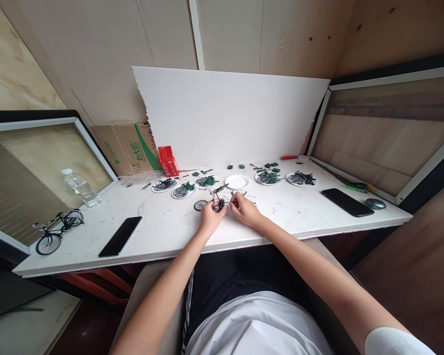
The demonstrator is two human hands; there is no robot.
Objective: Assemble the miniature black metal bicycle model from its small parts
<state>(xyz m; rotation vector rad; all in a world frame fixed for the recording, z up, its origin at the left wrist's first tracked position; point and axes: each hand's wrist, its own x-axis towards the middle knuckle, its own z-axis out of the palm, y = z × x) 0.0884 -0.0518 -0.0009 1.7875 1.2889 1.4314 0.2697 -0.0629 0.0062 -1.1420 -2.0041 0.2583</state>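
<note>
My left hand [210, 216] is closed around a small dark metal model part [218, 204], perhaps a bicycle frame piece with a wheel, held just above the white table [163, 231]. Pinched in my right hand [244, 209] is a thin red-handled tool [234, 202], its tip at the part. A loose small wheel [200, 205] lies on the table just left of my left hand. A thin metal rod [220, 188] sticks up behind the part.
Several paper plates of green and black parts [184, 190] [268, 178] [301, 179] and one bare plate [237, 182] line the back. Phones lie at left [120, 236] and right [347, 202]. A finished model bicycle [58, 230], water bottle [80, 187], red box [168, 160], cardboard box [128, 148].
</note>
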